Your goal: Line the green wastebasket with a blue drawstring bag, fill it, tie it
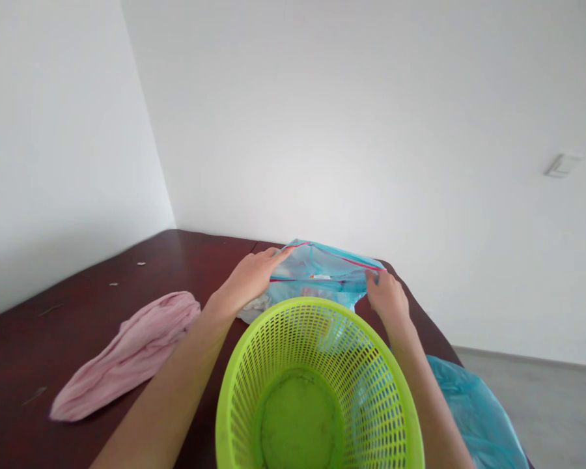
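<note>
Beyond the far rim of a green plastic basket, toward the back of a dark red table, holds a blue bag spread wide at the mouth. Grips the left end of the opening in the left hand, with the thumb out of sight; clamps the right end in the right hand. Sets both hands well apart, drawing the red strip along the edge fairly taut.

Looks thin, see-through and limp, so likely weighs very little and sags wherever unsupported. Seems apt to slide under dry fingertips and to cling to itself, layer on layer. Could stretch or tear under a hard pull from one point. Best taken along the red-edged mouth, at opposite ends, with soft pinches rather than nails.

Between the forearms, expect something stiffer from the openwork basket: probably light for its bulk, best lifted by the thick rim. Just below the left wrist, note a crumpled greyish cloth; farther left, well apart from the bag, a bunched pink cloth. Beside the right forearm, note more blue plastic, loosely gathered.
</note>
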